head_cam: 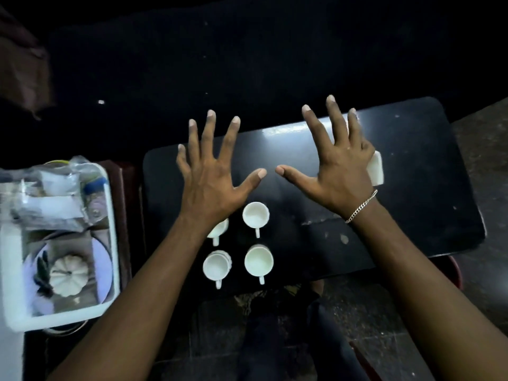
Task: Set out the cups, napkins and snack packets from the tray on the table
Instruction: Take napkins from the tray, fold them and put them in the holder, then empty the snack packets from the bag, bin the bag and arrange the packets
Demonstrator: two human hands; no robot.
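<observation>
Over the dark rectangular table (412, 188), left hand (211, 185) and right hand (338, 174) hover spread flat, fingers splayed, grasping nothing; four small white handled cups (256, 215) stand in a two-by-two block below the palms, one partly hidden by the left wrist. White folded napkins (376, 169) lie half-covered beneath the right hand; clear snack packets (52, 199), blurred, remain in the white plastic tray (114, 243) at left.

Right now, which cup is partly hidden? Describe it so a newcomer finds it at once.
On the black table, four white cups stand in a square. It is the far-left cup, next to the far-right cup. Only this one is overlapped by the left hand.
</observation>
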